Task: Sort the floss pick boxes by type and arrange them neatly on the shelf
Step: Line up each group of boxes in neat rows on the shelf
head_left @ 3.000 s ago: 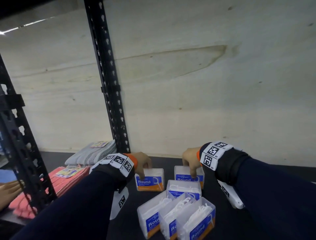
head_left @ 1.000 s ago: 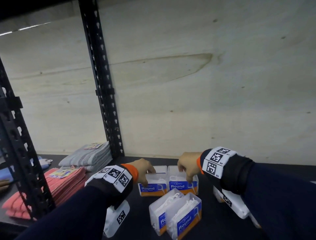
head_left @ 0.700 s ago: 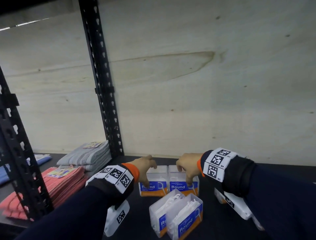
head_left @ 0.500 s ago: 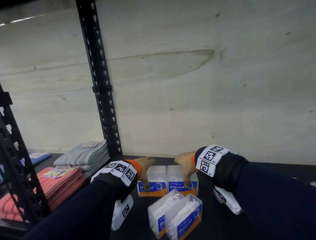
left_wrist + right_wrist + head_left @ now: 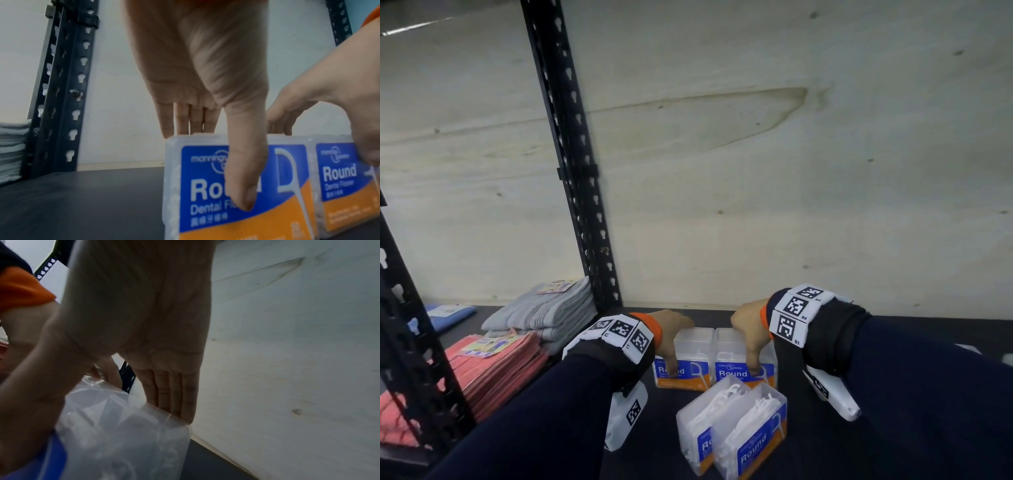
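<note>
Two clear floss pick boxes with blue and orange "Round" labels stand side by side, touching, on the black shelf (image 5: 661,428). My left hand (image 5: 667,346) pinches the left box (image 5: 695,342), thumb on its front label and fingers behind its back edge; the left wrist view shows this left hand (image 5: 205,81) on the left box (image 5: 201,186). My right hand (image 5: 751,342) pinches the right box (image 5: 726,368) the same way, also seen as right hand (image 5: 144,321) and right box (image 5: 123,434). Two more "Round" boxes (image 5: 709,421) (image 5: 753,435) stand angled in front.
A black perforated upright (image 5: 575,154) rises left of the boxes. Beyond it lie folded grey towels (image 5: 544,311), a pink stack (image 5: 496,363) and a blue cloth (image 5: 448,313). A plywood back wall (image 5: 791,171) closes the shelf just behind the boxes.
Since three seconds ago the two back boxes have come together until they touch. Over the last second both hands keep their pinch and barely move.
</note>
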